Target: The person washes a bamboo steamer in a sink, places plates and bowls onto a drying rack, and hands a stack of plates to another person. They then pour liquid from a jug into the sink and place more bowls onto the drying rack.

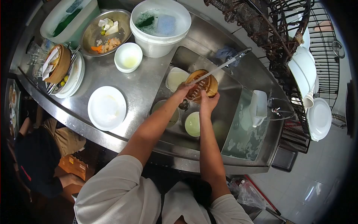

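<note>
Both hands on one piece: left hand (183,92) closed at the near-left rim of a round woody steamer basket (212,85), right hand (207,101) at its near-right side, fingers reaching inside. Undersides of both grips hidden. Basket held tilted, slats showing, over the middle of the sink basin (228,102), ahead of and between the palms.

Handling, by judgement: light, stiff wall, likely slick if wet; thin slats the weak part. Best hold: opposite sides of the thick rim.

Faucet spout (227,62) comes in from the sink basin's far edge, crossing above the basket; running water cannot be made out. Inside the sink basin: pale green bowl (192,124) nearer the body, squarish white bowl (177,77) at the left. Left of the sink basin, on the counter: white plate (107,108). Beyond its far-left corner: white bucket (158,46).
</note>
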Demonstrator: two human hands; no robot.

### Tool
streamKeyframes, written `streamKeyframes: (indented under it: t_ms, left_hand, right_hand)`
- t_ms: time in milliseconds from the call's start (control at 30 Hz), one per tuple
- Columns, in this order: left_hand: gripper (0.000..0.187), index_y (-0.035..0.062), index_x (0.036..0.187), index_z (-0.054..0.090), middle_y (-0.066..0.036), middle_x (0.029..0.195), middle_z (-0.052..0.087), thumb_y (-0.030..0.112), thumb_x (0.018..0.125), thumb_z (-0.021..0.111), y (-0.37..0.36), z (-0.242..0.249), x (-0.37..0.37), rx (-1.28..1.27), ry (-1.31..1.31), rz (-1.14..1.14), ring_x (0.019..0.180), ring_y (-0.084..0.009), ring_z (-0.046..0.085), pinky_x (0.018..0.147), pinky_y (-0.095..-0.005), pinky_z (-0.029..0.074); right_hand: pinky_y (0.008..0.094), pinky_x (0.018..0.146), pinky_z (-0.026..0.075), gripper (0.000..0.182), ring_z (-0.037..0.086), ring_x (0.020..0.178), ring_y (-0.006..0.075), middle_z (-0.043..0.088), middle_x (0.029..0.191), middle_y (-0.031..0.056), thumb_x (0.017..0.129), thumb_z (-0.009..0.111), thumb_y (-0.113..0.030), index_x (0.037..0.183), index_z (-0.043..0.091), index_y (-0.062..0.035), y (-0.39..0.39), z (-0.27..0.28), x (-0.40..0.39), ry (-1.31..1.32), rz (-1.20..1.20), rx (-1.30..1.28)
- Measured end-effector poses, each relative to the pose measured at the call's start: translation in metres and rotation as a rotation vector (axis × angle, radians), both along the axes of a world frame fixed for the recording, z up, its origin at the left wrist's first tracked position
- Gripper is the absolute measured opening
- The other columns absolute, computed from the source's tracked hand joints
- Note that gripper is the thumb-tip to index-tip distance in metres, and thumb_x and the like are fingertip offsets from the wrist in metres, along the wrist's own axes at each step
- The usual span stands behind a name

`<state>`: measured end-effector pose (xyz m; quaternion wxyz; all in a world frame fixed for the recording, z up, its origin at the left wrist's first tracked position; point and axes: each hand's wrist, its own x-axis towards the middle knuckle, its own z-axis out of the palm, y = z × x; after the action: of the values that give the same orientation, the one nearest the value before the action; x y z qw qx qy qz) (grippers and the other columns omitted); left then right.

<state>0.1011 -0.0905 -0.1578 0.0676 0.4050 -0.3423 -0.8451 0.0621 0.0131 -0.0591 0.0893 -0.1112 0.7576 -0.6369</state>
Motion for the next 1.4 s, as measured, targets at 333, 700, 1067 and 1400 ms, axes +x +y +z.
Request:
streamKeyframes:
  t_ms: [333,700,1067,1400]
  left_hand:
    - [0.072,-0.0013,0.127,0.059,-0.018,0.113,0.072,0.034,0.069,0.083,-0.020,0.062,0.001,-0.757,-0.288,0.091,0.104,-0.0304,0.071,0.088,-0.0391,0.055]
    - [0.046,0.0034,0.127,0.060,-0.013,0.124,0.068,0.028,0.091,0.075,-0.039,0.048,0.057,0.195,0.270,0.182,0.113,-0.0276,0.066,0.102,-0.0424,0.051]
    - [0.055,0.0055,0.136,0.057,-0.010,0.133,0.063,0.041,0.095,0.068,0.021,0.051,0.016,0.378,0.395,0.191,0.122,-0.0246,0.060,0.106,-0.0400,0.047]
    - [0.055,0.0055,0.135,0.056,-0.012,0.131,0.064,0.043,0.096,0.067,-0.015,0.054,0.042,0.310,0.355,0.149,0.120,-0.0243,0.063,0.104,-0.0404,0.050]
  right_hand:
    - [0.0461,0.096,0.054,0.046,0.064,0.113,0.0309,0.062,0.127,0.0146,0.098,0.048,-0.031,0.136,0.048,-0.0031,0.022,-0.034,-0.010,-0.930,-0.011,-0.218]
    - [0.0509,0.091,0.058,0.043,0.068,0.107,0.0304,0.064,0.126,0.0185,0.101,0.046,-0.032,0.131,0.055,-0.0027,0.007,-0.052,0.022,-0.993,0.092,0.047]
    - [0.0497,0.115,0.036,0.048,0.048,0.137,0.0381,0.054,0.146,0.0177,0.090,0.060,-0.015,0.135,0.059,-0.0002,0.016,0.020,-0.015,0.548,0.391,0.839]
    - [0.0445,0.096,0.053,0.028,0.064,0.116,0.0317,0.066,0.130,0.0109,0.082,0.059,-0.001,0.107,0.072,-0.0044,0.012,0.040,-0.008,0.579,0.845,1.057]
